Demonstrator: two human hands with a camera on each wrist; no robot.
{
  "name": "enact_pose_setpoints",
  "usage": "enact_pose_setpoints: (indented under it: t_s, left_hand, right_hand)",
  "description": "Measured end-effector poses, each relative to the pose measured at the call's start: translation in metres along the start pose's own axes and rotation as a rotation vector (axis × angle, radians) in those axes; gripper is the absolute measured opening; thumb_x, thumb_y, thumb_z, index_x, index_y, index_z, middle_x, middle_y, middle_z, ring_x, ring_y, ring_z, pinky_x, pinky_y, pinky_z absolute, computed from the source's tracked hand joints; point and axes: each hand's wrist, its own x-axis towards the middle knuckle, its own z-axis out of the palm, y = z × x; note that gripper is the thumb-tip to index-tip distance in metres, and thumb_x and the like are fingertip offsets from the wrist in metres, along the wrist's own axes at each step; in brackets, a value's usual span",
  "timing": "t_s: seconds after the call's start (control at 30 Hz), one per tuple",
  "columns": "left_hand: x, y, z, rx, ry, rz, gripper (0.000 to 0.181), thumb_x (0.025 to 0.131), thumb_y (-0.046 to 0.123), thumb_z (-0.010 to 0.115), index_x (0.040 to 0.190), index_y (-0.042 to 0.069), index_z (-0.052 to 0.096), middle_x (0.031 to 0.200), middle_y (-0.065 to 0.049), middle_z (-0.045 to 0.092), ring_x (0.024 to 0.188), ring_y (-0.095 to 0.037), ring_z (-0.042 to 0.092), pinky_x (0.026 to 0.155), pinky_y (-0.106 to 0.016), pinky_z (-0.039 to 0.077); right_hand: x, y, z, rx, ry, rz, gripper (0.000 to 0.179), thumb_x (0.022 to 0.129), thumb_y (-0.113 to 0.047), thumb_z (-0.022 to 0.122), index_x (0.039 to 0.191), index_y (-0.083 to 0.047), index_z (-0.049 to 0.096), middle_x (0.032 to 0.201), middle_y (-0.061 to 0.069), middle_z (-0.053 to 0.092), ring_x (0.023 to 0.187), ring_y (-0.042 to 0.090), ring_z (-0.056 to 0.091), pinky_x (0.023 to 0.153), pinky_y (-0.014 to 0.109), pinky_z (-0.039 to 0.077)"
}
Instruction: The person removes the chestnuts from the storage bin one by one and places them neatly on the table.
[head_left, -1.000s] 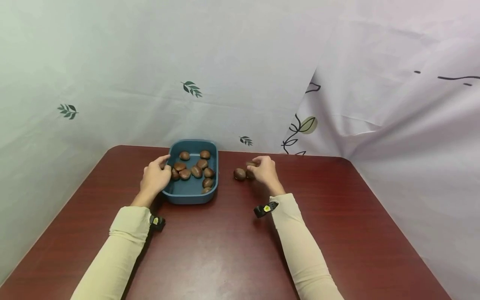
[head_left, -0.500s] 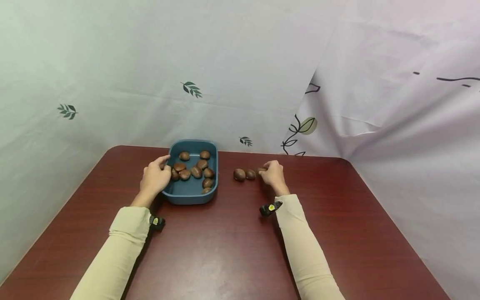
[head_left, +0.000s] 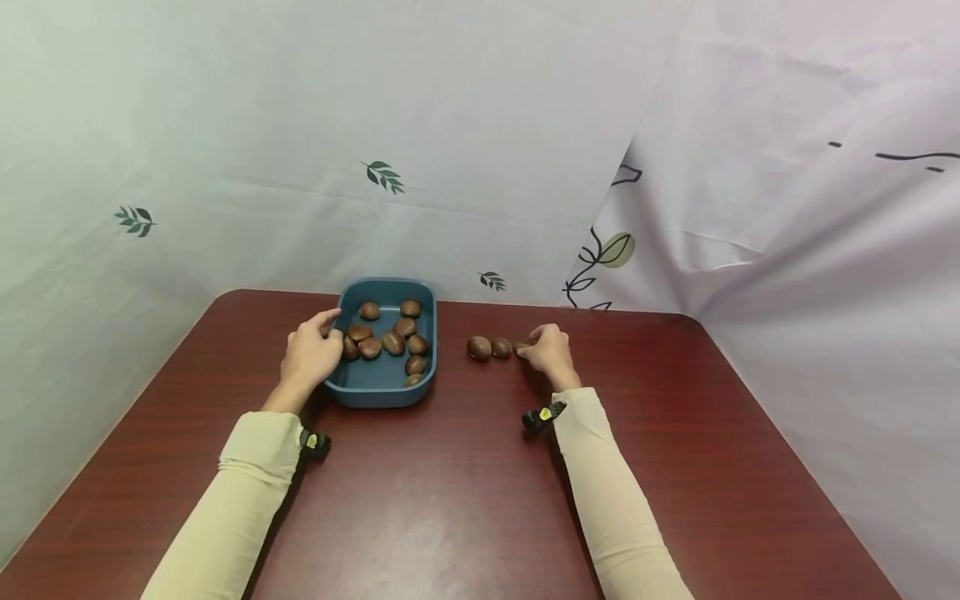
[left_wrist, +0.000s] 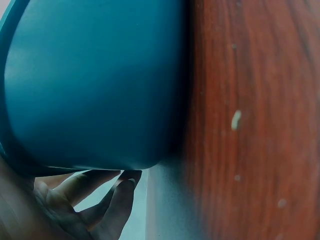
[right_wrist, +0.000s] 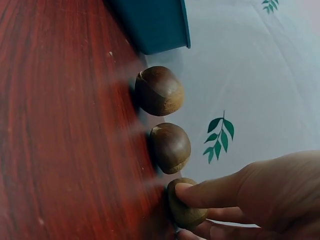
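A blue plastic bin (head_left: 375, 400) with several chestnuts (head_left: 393, 342) in it stands at the back left of the table. My left hand (head_left: 311, 354) holds its left side at the rim, with the fingers (left_wrist: 120, 205) against the outer wall; the thumb is hidden in the left wrist view. Right of the bin, my right hand (head_left: 551, 354) pinches a chestnut (right_wrist: 186, 212) between thumb and fingers, down at the table. Two more chestnuts, a larger one (head_left: 479, 348) and a smaller one (head_left: 501, 347), lie in a row between the bin and that hand.
The dark red wooden table (head_left: 442, 492) runs back to a pale patterned cloth (head_left: 495, 167) that hangs behind it and along both sides. Black wrist straps (head_left: 315, 446) sit at both sleeve cuffs.
My right hand has moved right with its chestnut, away from the two others, then lowered it slightly at the end of the row. The left hand and the bin stay in place.
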Motion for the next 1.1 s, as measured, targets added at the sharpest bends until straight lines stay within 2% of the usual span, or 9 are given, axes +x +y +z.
enact_pose_setpoints:
  t_s: [0.23,0.33,0.4,0.67,0.93,1.1]
  left_hand:
    - [-0.001,0.001,0.001,0.007,0.003,-0.003,0.053,0.101,0.022,0.036,0.154,0.021,0.04,0.141,-0.023,0.052,0.078,-0.034,0.051,0.049,-0.038,0.033]
    - [-0.001,0.002,0.0,0.003,0.005,0.0,0.053,0.101,0.021,0.037,0.153,0.021,0.041,0.141,-0.023,0.053,0.082,-0.035,0.052,0.05,-0.038,0.033]
    - [-0.001,0.002,0.0,0.003,0.01,0.002,0.053,0.101,0.021,0.037,0.153,0.02,0.041,0.141,-0.023,0.053,0.083,-0.035,0.052,0.051,-0.038,0.033]
    - [-0.001,0.001,0.0,-0.002,0.01,0.007,0.053,0.1,0.021,0.037,0.153,0.02,0.041,0.14,-0.024,0.053,0.062,-0.03,0.045,0.047,-0.036,0.03]
    - [0.0,0.001,-0.001,0.009,0.02,0.006,0.053,0.1,0.02,0.038,0.153,0.02,0.042,0.142,-0.023,0.052,0.069,-0.032,0.048,0.048,-0.037,0.03]
    - [0.001,0.001,0.0,-0.006,0.01,0.006,0.053,0.1,0.021,0.038,0.153,0.021,0.042,0.144,-0.023,0.05,0.059,-0.03,0.043,0.045,-0.036,0.028]
  right_hand:
    - [-0.002,-0.003,-0.007,-0.03,-0.045,0.055,0.045,0.083,-0.023,0.08,0.123,-0.005,0.067,0.121,0.015,0.065,0.112,0.037,0.06,0.091,0.053,0.047]
    - [-0.004,-0.009,-0.01,-0.042,-0.036,0.045,0.049,0.084,-0.025,0.078,0.128,-0.008,0.065,0.125,0.015,0.064,0.11,0.037,0.061,0.088,0.054,0.048]
    - [-0.006,-0.016,-0.012,-0.042,-0.028,0.025,0.05,0.084,-0.026,0.077,0.129,-0.009,0.064,0.125,0.015,0.064,0.108,0.036,0.061,0.085,0.053,0.049]
    - [-0.017,-0.057,-0.007,0.053,-0.029,-0.094,0.042,0.087,-0.024,0.075,0.124,-0.008,0.067,0.115,0.01,0.069,0.101,0.027,0.065,0.082,0.045,0.052]
    - [-0.03,-0.107,0.009,0.149,-0.101,-0.221,0.035,0.089,-0.021,0.074,0.121,-0.007,0.07,0.102,0.009,0.071,0.092,0.025,0.066,0.083,0.039,0.053]
    - [-0.035,-0.133,0.023,0.162,-0.106,-0.294,0.031,0.09,-0.018,0.072,0.119,-0.006,0.07,0.095,0.006,0.07,0.085,0.02,0.064,0.074,0.033,0.053]
